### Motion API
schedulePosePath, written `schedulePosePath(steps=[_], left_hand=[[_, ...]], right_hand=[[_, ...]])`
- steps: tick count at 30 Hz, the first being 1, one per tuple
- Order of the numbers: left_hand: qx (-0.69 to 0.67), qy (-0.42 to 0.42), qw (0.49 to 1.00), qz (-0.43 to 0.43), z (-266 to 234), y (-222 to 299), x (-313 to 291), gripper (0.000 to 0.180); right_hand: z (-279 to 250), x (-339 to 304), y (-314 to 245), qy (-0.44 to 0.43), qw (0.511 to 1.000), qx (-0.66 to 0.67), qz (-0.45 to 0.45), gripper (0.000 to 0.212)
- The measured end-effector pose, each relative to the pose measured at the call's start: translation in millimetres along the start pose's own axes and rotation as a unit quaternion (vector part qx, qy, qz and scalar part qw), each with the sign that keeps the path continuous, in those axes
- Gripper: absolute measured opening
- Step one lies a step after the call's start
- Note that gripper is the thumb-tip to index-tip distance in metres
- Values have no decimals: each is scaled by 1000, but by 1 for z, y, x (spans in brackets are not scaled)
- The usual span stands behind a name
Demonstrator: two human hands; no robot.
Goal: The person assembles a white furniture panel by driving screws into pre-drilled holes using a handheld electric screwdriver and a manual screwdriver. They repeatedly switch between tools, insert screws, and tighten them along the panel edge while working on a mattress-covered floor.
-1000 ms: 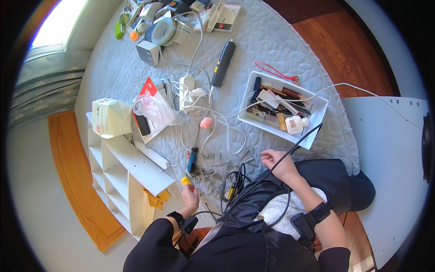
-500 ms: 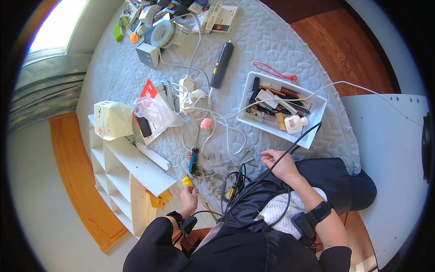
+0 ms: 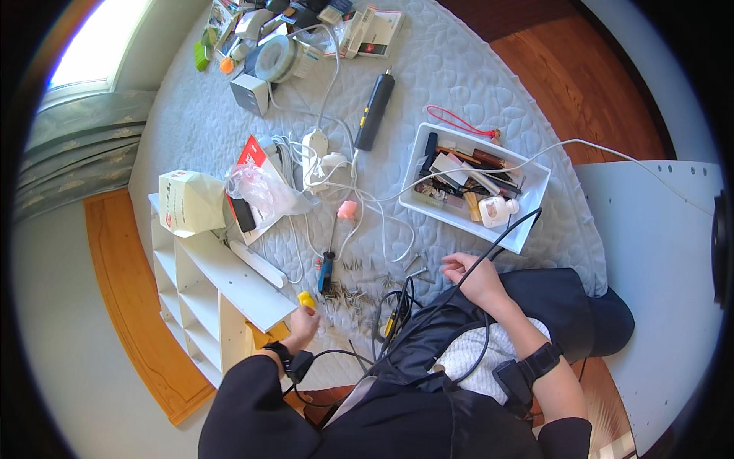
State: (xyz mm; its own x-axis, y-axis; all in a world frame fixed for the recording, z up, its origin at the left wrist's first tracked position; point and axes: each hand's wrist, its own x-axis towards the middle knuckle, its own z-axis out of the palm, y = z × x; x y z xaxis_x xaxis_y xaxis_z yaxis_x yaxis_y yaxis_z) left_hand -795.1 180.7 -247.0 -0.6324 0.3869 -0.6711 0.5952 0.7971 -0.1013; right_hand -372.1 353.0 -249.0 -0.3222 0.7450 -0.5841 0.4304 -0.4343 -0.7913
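The left hand (image 3: pixel 303 326) pinches one small yellow piece (image 3: pixel 306 299) at the bed's (image 3: pixel 443 76) near-left edge, its long axis slanting from the fingers toward the far left. The right hand (image 3: pixel 472 276) is half curled; whether it pinches anything, I cannot tell. One screwdriver (image 3: pixel 326 273) points toward the far edge; one white tray (image 3: pixel 457 224) lies by the right edge.

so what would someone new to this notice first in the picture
Probably the crowded white tray, right of centre on the grey quilted cover. Then the small bright yellow object at the fingers of the left hand, just left of the scattered screws. The white shelf unit, along the cover's left edge, would likely stand out too.
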Motion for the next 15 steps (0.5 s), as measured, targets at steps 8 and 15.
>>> schedulePosePath(steps=[8, 15], left_hand=[[-160, 27, 983, 83, -22, 20, -3, 22], [23, 156, 947, 280, -6, 54, 0, 39]], right_hand=[[-3, -1, -2, -33, 999, -28, -15, 29], [-5, -2, -4, -32, 999, -22, -11, 29]])
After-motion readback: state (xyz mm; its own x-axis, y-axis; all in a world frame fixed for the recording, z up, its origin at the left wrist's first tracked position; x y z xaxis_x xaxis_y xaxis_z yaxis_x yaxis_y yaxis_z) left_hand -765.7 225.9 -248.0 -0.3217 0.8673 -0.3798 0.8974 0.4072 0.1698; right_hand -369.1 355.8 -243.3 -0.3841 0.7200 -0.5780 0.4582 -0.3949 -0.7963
